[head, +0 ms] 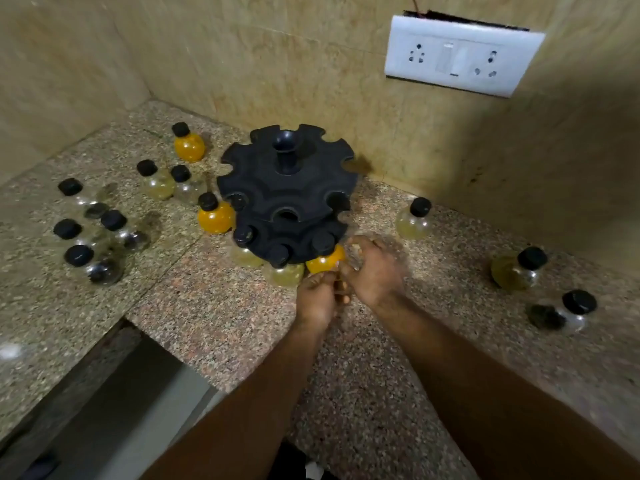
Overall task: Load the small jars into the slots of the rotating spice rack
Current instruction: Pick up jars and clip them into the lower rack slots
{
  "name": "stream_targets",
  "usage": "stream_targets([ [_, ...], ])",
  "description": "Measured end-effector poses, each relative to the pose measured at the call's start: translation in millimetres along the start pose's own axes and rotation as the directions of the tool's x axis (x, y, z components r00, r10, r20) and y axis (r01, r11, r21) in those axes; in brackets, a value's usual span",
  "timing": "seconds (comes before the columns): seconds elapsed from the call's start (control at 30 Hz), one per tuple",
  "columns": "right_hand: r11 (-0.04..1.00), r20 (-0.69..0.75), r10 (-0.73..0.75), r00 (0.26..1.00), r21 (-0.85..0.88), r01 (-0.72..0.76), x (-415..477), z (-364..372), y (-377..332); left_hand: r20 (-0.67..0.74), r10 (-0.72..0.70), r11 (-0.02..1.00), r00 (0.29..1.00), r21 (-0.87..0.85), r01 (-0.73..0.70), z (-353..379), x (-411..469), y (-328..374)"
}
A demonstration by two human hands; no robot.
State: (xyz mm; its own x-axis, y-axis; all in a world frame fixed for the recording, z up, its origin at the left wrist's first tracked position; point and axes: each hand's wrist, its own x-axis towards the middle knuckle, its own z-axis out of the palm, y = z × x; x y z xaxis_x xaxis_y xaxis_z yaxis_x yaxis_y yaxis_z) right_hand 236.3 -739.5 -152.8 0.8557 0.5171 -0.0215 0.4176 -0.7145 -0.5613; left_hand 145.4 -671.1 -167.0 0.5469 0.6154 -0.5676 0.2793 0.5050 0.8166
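The black two-tier spice rack (pixel 287 188) stands in the counter's corner. Its lower tier holds three jars at the front: two pale ones (pixel 244 252) (pixel 286 273) and an orange jar (pixel 325 260). My left hand (pixel 318 301) has its fingertips pinched at the orange jar's underside. My right hand (pixel 375 270) is curled against that jar's right side and is blurred, so what it grips is unclear. Loose black-capped jars stand around the rack: orange ones (pixel 188 145) (pixel 215 216) and several clear or dark ones (pixel 93 268) on the left, three on the right (pixel 414 220).
Granite counter (pixel 214 317) with tiled walls behind and to the right. A white socket plate (pixel 460 55) is on the back wall. The counter steps down to a gap at the lower left (pixel 104 393). An olive jar (pixel 516 270) and a dark jar (pixel 568 313) sit far right.
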Motion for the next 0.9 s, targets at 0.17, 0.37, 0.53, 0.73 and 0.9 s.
stream_targets([
  [0.17,0.984,-0.072,0.174,0.982,0.047,-0.171,-29,-26,65,0.06,0.054,0.991,0.997,0.122,-0.061,46,4,-21],
  [0.37,0.872,-0.256,0.487,0.835,0.199,-0.447,-59,-54,140,0.414,0.151,0.703,0.897,0.593,-0.392,115,-2,-46],
  [0.53,0.788,-0.427,0.616,0.662,0.325,-0.524,-81,-75,181,0.602,0.057,0.492,0.796,0.677,-0.547,168,-20,-47],
  [0.73,0.711,-0.537,0.702,0.468,0.499,-0.495,-93,-91,217,0.773,-0.05,0.127,0.632,0.633,-0.764,208,-23,-68],
  [0.9,0.68,-0.503,0.733,0.457,0.546,-0.49,-87,-102,254,0.83,-0.218,-0.235,0.514,0.467,-0.853,222,-22,-87],
])
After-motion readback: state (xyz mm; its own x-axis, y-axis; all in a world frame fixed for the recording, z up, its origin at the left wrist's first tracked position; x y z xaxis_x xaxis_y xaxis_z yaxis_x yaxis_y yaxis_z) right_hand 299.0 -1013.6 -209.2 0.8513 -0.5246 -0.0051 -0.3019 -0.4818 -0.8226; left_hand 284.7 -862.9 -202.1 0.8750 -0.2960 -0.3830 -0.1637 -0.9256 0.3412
